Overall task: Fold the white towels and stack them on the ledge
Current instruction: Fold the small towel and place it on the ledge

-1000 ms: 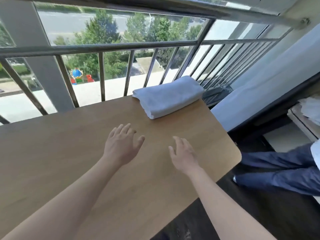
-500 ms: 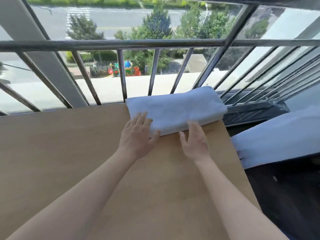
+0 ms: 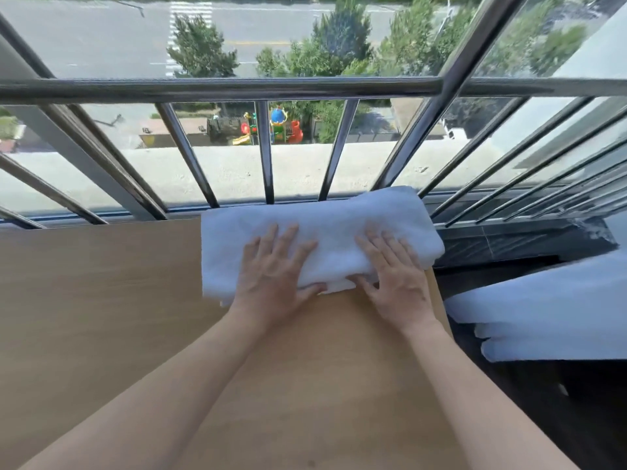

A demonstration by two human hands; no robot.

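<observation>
Desk (image 3: 101, 300) edge nearest the railing (image 3: 265, 154) carries the folded white towel (image 3: 322, 222), long axis left-right. Left hand (image 3: 271, 276) and right hand (image 3: 397, 283) press it equally, fingers straight, spread, thumbs at its near edge.

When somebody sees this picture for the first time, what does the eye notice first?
First, the folded white towel at the far edge of the wooden table, against the metal railing. The left hand and right hand lie flat on it, side by side. Beyond it, a street and trees lie far below.
</observation>
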